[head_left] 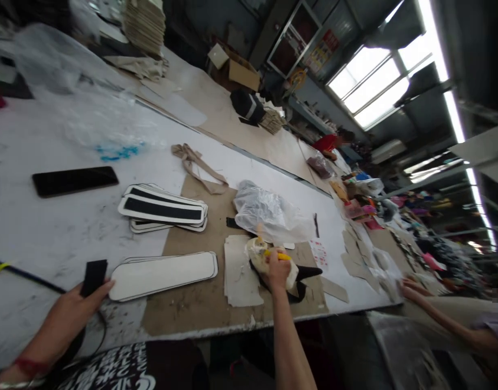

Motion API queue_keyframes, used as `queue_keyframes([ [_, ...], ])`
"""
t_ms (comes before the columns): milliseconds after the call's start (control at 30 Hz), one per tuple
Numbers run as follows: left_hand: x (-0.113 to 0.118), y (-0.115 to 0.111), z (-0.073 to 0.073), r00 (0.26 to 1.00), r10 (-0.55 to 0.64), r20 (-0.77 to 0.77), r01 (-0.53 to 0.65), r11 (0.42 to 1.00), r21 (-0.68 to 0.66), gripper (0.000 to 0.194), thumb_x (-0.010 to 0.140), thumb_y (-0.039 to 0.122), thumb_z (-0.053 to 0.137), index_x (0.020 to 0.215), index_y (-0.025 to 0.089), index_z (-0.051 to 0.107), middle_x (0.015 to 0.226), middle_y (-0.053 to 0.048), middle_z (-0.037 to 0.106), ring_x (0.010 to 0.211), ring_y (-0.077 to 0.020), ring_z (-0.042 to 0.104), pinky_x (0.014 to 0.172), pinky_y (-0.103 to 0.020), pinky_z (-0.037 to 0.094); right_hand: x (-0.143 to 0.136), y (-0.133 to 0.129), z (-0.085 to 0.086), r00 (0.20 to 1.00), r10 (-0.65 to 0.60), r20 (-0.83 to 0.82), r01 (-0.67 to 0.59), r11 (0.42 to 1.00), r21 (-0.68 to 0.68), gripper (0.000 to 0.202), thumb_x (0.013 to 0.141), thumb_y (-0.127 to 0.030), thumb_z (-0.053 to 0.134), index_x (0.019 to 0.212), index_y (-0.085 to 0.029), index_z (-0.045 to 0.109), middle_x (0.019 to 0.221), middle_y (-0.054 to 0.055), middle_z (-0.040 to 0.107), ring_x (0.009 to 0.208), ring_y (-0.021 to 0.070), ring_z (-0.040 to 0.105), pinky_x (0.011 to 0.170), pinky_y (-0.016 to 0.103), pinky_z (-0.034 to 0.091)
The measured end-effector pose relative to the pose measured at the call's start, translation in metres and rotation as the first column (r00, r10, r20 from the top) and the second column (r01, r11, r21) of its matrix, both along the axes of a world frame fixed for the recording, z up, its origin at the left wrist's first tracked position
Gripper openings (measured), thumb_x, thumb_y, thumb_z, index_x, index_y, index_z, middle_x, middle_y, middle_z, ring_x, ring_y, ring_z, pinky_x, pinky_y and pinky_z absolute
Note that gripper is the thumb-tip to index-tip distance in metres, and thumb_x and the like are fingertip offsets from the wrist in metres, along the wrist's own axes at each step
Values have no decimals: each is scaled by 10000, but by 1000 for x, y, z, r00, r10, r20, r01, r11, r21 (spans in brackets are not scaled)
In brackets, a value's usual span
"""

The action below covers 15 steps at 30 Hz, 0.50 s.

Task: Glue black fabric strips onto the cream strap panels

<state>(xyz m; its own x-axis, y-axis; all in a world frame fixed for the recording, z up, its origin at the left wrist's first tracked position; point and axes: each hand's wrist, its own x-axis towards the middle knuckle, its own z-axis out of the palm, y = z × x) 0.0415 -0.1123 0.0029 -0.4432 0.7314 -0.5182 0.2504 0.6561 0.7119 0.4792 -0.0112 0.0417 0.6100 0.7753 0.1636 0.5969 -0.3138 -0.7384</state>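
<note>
My left hand (68, 311) pinches a short black strip of fabric (94, 275) upright between thumb and fingers. Just right of it lies a stack of long white tapered panels (163, 276). My right hand (278, 271) is closed around a yellow-handled tool (282, 256), whose working end I cannot make out. That hand is over a cream-crusted container (255, 250), whose inside is mostly hidden. Black material (309, 272) sticks out beside it. Farther back lie white panels with black strips (163, 208) along their middles. A pale sheet (241, 273) lies left of the container.
Brown board (192, 309) covers part of the white table. A clear plastic bag (269, 208) is behind my right hand. A phone (75, 181) and a beige fabric strap (200, 168) lie farther left. At the right, a co-worker's hands (413, 290) rest near the table edge.
</note>
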Motion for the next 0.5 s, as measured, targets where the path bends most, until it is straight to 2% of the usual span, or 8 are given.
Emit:
queue_keyframes([
  [67,-4,-4,-2,988,51,146,-49,999,-13,582,547,626,620,838,122,639,544,30,550,591,-173,484,579,-281,374,-6,-11,0,965,-91,-248,96,995,8,163,720,-347,544,761,-190,524,553,-10,581,533,176,584,573,302,482],
  [133,-5,-5,-4,975,71,209,-69,997,-16,591,557,645,616,819,116,613,481,64,450,540,-143,405,540,-270,321,-30,-27,2,918,-75,-390,84,996,8,231,718,-386,566,818,-181,521,571,-19,594,520,168,592,545,298,499],
  [167,-5,-4,-3,972,72,222,-70,997,-16,591,564,653,609,808,115,602,472,71,425,532,-136,384,531,-267,305,-50,-36,5,880,-34,-474,45,999,12,274,713,-408,590,844,-177,522,584,-20,602,519,166,594,537,297,505],
  [233,-4,-3,-1,965,65,255,-63,998,-18,562,578,641,612,782,119,580,481,70,426,541,-131,380,537,-263,296,-101,-53,11,778,154,-610,-163,986,40,298,727,-423,619,859,-170,533,661,-5,630,542,150,603,540,282,511],
  [300,-4,-2,3,958,46,284,-43,999,-19,500,605,609,618,733,130,553,488,68,427,549,-124,374,548,-259,288,-160,-67,18,668,307,-678,-372,927,53,272,777,-420,595,866,-169,543,710,14,646,580,154,625,566,285,523],
  [400,-6,-1,7,950,21,312,-16,1000,-18,447,643,567,615,720,133,538,490,72,416,549,-118,360,551,-255,275,-234,-75,20,562,404,-722,-513,855,79,225,811,-407,563,841,-186,531,637,-9,624,557,149,621,578,286,528],
  [500,-8,0,6,943,14,333,-10,1000,-13,455,646,569,610,744,130,545,488,74,409,545,-120,353,540,-255,271,-270,-78,12,512,430,-743,-572,816,78,207,809,-403,549,823,-199,518,632,-15,604,558,150,616,567,289,533],
])
